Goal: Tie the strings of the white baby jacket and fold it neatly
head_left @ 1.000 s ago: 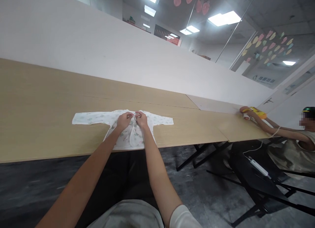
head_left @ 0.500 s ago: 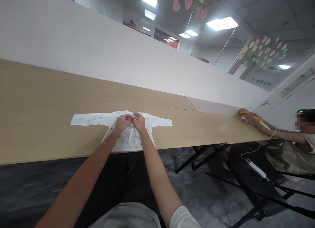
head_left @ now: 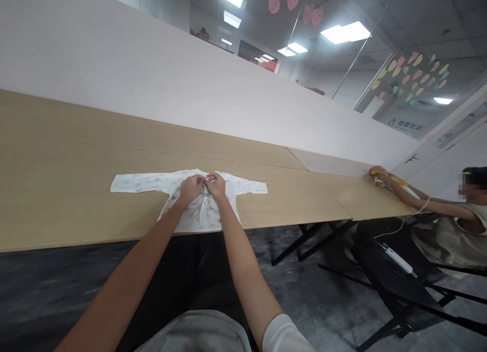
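Note:
A small white baby shirt [head_left: 190, 217] with a pale print lies front side up on the wooden table, its sleeves spread to both sides. Its hem reaches the table's near edge. My left hand [head_left: 191, 188] pinches the shirt's front near the neckline. Right beside it, my right hand [head_left: 215, 184] is closed on the opposite front edge, the fingertips of both hands almost touching. The small bit of fabric or fastener between the fingers is too hidden to make out.
The long table [head_left: 76, 154] runs along a white half-wall [head_left: 152, 88]. At the far right a person [head_left: 449, 235] reaches over the table with an orange and white item [head_left: 401, 183]. A black chair [head_left: 403, 281] holding a white power bank [head_left: 397, 259] stands between us.
Both hands stay at the shirt's neckline, with only slight finger movement. The view has shifted a little. The shirt lies as before.

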The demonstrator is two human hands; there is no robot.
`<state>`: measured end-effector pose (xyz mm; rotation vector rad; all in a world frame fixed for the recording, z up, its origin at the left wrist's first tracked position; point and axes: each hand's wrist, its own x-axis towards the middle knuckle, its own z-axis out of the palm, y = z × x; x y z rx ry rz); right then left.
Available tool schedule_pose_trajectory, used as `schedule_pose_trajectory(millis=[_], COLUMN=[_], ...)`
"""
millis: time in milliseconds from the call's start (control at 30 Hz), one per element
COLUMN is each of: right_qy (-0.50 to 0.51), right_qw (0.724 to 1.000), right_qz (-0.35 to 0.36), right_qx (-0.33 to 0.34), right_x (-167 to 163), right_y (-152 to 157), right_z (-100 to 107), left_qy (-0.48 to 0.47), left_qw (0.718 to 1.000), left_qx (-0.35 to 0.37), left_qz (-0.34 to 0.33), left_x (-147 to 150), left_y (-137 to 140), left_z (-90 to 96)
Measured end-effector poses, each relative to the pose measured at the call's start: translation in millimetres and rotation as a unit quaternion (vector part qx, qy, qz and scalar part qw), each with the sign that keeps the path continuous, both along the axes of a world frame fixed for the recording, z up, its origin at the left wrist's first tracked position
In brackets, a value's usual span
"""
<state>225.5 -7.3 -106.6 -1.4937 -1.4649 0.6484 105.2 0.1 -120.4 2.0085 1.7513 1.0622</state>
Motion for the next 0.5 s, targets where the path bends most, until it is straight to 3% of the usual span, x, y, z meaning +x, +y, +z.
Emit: schedule_pose_trajectory(millis=[200, 500], right_qy=[0.011, -0.069], right_qw=[0.999, 0.997], right_qz=[-0.016, -0.012], right_qx=[-0.033, -0.026], right_x=[0.3, 1.1], right_y=[5.9, 8.6], right_z=[-2.4, -5.7], left_qy=[0.049, 0.075], left_qw=[0.998, 0.995], left_qx=[-0.001, 0.005], left_qz=[0.034, 0.072], left_x=[1.2, 0.3], left_y=[-0.1, -1.9], left_z=[0.4, -0.3])
